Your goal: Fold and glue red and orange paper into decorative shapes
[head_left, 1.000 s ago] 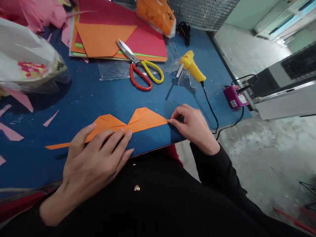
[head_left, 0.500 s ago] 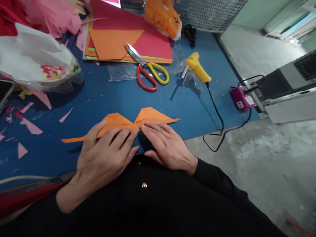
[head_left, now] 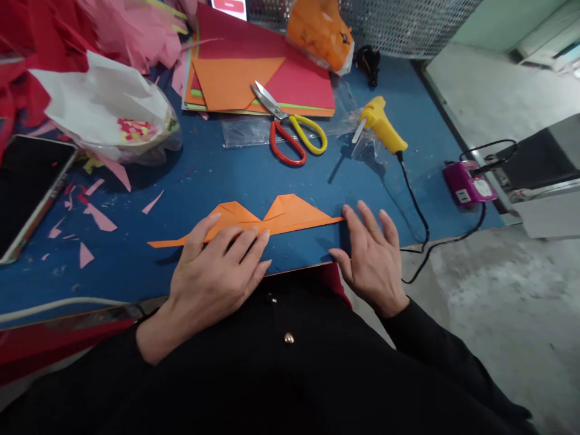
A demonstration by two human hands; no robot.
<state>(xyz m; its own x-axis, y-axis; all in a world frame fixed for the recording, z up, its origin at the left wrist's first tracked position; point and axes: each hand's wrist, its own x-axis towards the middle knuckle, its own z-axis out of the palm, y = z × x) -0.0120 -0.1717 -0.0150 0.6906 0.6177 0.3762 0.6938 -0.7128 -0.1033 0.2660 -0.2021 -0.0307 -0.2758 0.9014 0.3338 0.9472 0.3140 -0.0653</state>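
Note:
A folded orange paper (head_left: 299, 215) lies along the front of the blue table, with two raised peaks and a thin tail at each end. My left hand (head_left: 217, 263) rests flat over its left half, fingers spread and pressing its lower edge. At the paper's right tip is my right hand (head_left: 374, 257), its fingers apart and the index fingertip touching or nearly touching the tail. Beyond the paper lie scissors (head_left: 283, 121) with one red and one yellow handle, blades apart.
A yellow glue gun (head_left: 384, 127) stands at the right, its cord running to a purple power socket (head_left: 469, 183). Coloured paper sheets (head_left: 308, 84) are stacked at the back. A plastic bag (head_left: 118, 115) with paper bits, a phone (head_left: 31, 187) and pink scraps (head_left: 100, 217) lie left.
My right hand has slid right along the paper from its middle to its right tip, fingers spreading. My left hand stays on the left half. The whole view has shifted, showing more of the left side.

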